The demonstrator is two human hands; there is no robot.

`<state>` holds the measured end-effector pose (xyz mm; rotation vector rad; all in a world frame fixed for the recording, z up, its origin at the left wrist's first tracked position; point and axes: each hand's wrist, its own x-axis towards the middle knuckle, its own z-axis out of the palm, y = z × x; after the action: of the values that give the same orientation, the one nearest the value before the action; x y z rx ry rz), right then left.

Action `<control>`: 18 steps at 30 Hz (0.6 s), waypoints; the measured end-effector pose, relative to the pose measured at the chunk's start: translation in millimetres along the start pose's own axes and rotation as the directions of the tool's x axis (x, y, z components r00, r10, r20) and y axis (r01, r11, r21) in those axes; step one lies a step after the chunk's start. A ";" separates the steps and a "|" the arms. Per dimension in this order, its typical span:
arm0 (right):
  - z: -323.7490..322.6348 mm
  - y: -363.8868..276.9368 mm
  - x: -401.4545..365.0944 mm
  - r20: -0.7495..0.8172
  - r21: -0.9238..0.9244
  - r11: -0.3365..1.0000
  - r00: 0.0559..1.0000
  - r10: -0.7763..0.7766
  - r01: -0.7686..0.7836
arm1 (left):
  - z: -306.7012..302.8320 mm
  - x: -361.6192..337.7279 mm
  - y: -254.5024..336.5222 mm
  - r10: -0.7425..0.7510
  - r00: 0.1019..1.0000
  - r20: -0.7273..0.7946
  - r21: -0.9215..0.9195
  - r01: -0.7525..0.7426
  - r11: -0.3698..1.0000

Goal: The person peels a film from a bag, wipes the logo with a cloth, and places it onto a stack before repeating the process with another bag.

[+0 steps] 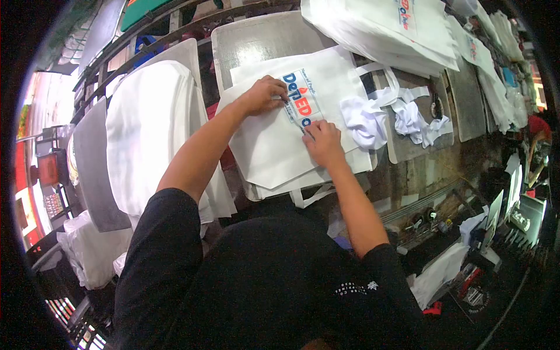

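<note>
A white fabric bag (265, 149) with a blue and red "DepED" print (300, 102) lies flat in front of me on a grey board. My left hand (265, 96) rests at the left edge of the print, its fingers curled and pressed down. At the print's lower end is my right hand (324, 144), fingers bent together in a pinch. A thin, pale bluish edge runs along the print between both hands; what the fingers hold is too small to make out. A white handle (309, 198) sticks out below the bag.
To the left, a thick stack of white sheets (149, 134) drapes over another board. Printed white bags (379, 29) are piled at the upper right. Crumpled white cloth (364, 119) and straps (414, 116) lie to the right, near a metal rail (426, 198).
</note>
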<state>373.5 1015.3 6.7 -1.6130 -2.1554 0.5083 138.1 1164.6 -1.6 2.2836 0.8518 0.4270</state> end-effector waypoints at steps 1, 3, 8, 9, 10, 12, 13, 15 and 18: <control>0.5 -6.2 -4.0 -0.045 -0.043 0.999 0.999 -0.001 -0.001 | 0.9 0.0 -2.0 0.011 1.000 -0.010 -0.005 -0.011 1.000; 4.4 -15.6 -10.9 -0.081 -0.083 0.997 0.997 -0.005 -0.002 | 3.7 -3.7 -3.2 0.000 1.000 -0.019 0.000 0.000 1.000; 8.9 -22.6 -16.9 -0.192 -0.117 0.993 0.981 -0.029 0.007 | 14.3 -17.3 6.9 0.004 0.993 -0.117 0.068 0.004 0.998; 8.1 -22.7 -17.2 -0.192 -0.120 0.993 0.981 -0.025 0.002 | 15.8 -18.1 7.7 0.000 0.992 -0.127 0.089 0.011 0.996; 7.5 -22.6 -15.8 -0.184 -0.095 0.995 0.983 -0.003 -0.014 | 17.1 -19.0 8.3 -0.005 0.990 -0.139 0.112 0.021 0.994; 4.0 -24.6 -10.9 -0.175 -0.072 0.997 0.984 0.015 -0.028 | 18.9 -20.1 10.1 0.000 0.988 -0.152 0.138 0.021 0.990; 0.2 -27.2 -7.8 -0.134 -0.084 0.995 0.990 0.033 -0.044 | 19.5 -20.1 11.0 0.005 0.987 -0.163 0.166 0.022 0.986; -2.1 -23.9 -5.0 -0.093 -0.098 0.993 0.994 0.056 -0.065 | 20.8 -21.0 12.0 0.027 0.984 -0.176 0.184 0.006 0.983; -4.2 -2.8 -1.2 -0.067 -0.108 0.993 0.996 -0.055 0.047 | 21.8 -22.2 11.3 0.051 0.981 -0.187 0.203 -0.012 0.979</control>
<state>373.6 1013.6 11.7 -1.6017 -2.1990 0.3219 137.8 1132.9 -11.5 2.4739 0.9945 0.6074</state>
